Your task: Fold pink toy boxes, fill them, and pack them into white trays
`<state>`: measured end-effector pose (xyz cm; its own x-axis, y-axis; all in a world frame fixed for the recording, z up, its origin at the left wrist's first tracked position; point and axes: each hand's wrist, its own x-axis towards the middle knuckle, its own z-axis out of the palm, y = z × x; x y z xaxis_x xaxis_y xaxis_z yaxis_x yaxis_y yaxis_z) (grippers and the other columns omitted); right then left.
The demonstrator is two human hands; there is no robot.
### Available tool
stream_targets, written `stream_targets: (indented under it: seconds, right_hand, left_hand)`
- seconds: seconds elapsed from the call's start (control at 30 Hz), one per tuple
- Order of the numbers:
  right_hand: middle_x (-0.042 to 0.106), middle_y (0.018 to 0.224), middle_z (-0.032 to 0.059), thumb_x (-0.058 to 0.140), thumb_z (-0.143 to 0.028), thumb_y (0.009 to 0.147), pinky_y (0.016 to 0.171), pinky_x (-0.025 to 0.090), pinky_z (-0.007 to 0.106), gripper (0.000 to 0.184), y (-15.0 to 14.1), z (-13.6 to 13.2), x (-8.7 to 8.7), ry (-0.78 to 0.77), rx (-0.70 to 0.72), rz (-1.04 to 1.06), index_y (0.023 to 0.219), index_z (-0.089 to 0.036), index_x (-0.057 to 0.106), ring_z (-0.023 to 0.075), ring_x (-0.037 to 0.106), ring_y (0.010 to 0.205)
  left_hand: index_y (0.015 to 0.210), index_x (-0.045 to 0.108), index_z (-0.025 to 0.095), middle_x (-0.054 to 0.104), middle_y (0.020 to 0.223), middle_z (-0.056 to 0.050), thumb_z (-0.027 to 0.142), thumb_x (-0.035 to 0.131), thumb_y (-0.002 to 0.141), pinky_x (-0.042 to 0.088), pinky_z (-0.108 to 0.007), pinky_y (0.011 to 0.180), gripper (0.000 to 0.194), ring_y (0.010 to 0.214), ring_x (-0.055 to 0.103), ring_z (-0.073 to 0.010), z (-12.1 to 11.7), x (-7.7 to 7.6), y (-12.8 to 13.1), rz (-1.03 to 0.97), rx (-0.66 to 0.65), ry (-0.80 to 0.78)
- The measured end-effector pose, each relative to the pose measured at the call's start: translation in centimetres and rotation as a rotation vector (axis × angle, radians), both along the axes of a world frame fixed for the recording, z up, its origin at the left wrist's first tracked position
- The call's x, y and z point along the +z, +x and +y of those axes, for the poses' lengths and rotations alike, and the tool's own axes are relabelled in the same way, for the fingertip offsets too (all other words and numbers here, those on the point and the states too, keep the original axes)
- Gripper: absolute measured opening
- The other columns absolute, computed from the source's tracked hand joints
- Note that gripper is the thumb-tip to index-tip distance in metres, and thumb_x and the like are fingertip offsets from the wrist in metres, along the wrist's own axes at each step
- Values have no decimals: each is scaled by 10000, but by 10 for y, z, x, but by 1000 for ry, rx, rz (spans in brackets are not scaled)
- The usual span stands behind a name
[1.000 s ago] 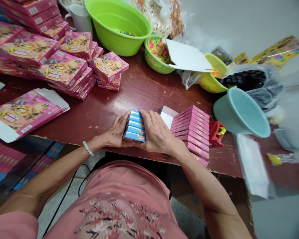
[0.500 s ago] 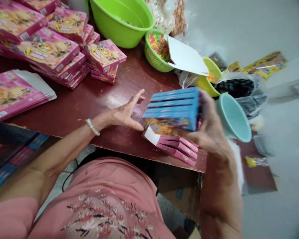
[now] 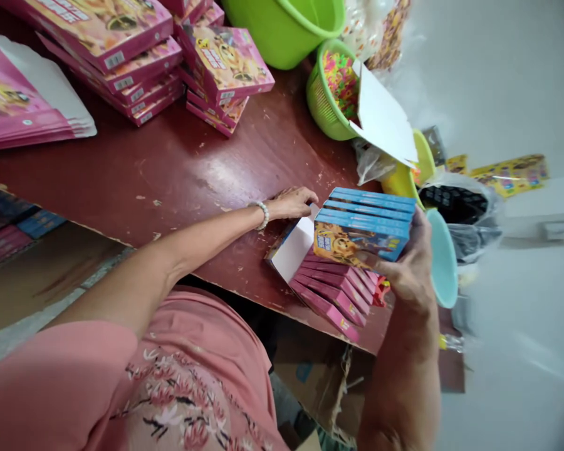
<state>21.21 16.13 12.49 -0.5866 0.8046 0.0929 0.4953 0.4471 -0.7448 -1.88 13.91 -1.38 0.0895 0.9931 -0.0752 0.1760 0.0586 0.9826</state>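
In my right hand (image 3: 411,269) is a stack of several thin blue boxes (image 3: 364,228), gripped at its right end with the thumb along the printed front. The stack is held above an open carton (image 3: 289,254) with a white inner flap. Several pink boxes (image 3: 329,294) stand in a fanned row in that carton, partly hidden by the blue stack. My left hand (image 3: 294,203), with a bead bracelet at the wrist, has its fingers curled at the carton's far left edge, close to the blue stack.
Pink boxes (image 3: 145,75) lie piled on the red-brown table (image 3: 169,181), beside flat pink packaging (image 3: 23,106). Behind are a large green basin (image 3: 286,37), a green basket (image 3: 326,103) of colourful small pieces under white card (image 3: 383,116), and a pale blue tub (image 3: 444,260).
My left hand has gone from spread fingers in the air to the carton's edge. The blue stack stays in my right hand, slightly turned. The view has shifted, showing more of the pink boxes.
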Motion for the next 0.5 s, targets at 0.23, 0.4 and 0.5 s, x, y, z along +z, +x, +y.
stream_targets:
  seconds: [0.23, 0.4, 0.5]
  right_hand:
    - [455, 1614, 172, 995, -422, 530, 1152, 482, 565, 1247, -7, 11, 0, -27, 55, -119, 1589, -294, 350, 400, 483, 1465]
    - [424, 1611, 179, 974, -451, 543, 1189, 440, 560, 1265, -8, 18, 3, 37, 74, -325, 1608, -268, 316, 395, 486, 1448]
    - [435, 1584, 187, 950, -477, 545, 1216, 406, 547, 1249, -16, 19, 8, 138, 83, -495, 1601, -222, 333, 395, 484, 1436]
  left_hand:
    - [1057, 803, 231, 729, 743, -6, 228, 651, 848, 440, -246, 662, 258, 703, 632, -155, 5, -6, -6, 35, -26, 60]
    - [1044, 810, 221, 737, 780, -38, 209, 645, 807, 434, -281, 677, 289, 720, 642, -179, 8, -8, -7, 89, -46, 79]
    - [1044, 813, 225, 728, 749, -41, 196, 622, 800, 414, -286, 648, 312, 686, 631, -179, 9, -8, -8, 96, -51, 83]
